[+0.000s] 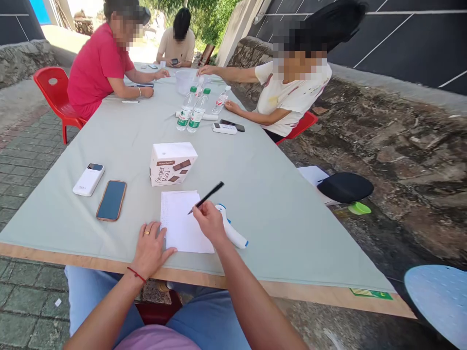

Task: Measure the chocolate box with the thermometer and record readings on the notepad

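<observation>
My right hand [209,221] is closed around a black pen [211,193], its tip over a white sheet of paper [184,228]. Fine marks run down the sheet's left side. With fingers spread, my left hand [151,248] lies flat at the paper's lower left edge, a ring on one finger. A white and blue infrared thermometer [235,233] rests partly behind my right hand. Just beyond the paper stands a white and brown box [171,167] marked "Super Meal". To the left lie a smartphone [111,200] and a white power bank [89,180].
Farther along the table [277,209] stand several water bottles [197,114], a clear tub [184,81], another white power bank [224,128] and a dark phone [233,125]. Three other people sit around the far part. A light blue stool [438,301] is at the lower right.
</observation>
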The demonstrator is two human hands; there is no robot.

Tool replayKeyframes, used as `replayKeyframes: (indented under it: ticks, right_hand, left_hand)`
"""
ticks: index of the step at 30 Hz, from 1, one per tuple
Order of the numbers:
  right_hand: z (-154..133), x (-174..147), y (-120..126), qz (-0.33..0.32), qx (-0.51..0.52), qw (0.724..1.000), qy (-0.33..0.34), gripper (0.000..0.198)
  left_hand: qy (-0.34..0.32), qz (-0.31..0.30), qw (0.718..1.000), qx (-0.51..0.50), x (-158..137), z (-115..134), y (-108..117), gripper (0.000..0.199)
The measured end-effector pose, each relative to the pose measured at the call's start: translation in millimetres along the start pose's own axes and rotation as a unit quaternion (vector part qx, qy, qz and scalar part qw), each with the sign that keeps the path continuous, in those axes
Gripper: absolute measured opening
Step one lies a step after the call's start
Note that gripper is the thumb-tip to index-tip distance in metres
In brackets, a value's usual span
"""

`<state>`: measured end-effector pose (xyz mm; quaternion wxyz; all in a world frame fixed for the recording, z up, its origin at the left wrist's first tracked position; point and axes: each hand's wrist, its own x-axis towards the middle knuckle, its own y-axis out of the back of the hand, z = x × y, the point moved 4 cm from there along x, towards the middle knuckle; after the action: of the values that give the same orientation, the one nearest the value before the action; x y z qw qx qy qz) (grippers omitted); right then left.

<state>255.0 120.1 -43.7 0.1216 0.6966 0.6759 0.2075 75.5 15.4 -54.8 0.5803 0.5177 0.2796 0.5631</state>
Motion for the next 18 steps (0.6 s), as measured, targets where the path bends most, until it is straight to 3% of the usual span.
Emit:
replayKeyframes:
  ticks: [2, 5, 9, 18]
  right_hand:
    - [-2, -22, -13, 0.02, 0.129, 0.991, -0.039, 0.019]
    - [-2, -41, -36, 0.025, 0.204, 0.975, -0.09, 0.02]
    - [2, -43, -50, 0.057, 0.178, 0.977, -0.1, 0.02]
    - [11, -49, -59, 0.039, 0.086, 0.994, -0.06, 0.016]
  left_hand:
    - [0.011, 0.006, 1.0, 0.004, 3, 4, 0, 0.042]
    - [0.015, 0.011, 1.0, -0.007, 6, 8, 0, 0.041]
    - [0.011, 0.005, 1.0, -0.005, 7, 10, -1, 0.045]
    - [0.017, -0.017, 1.0, -0.016, 6, 15, 0, 0.046]
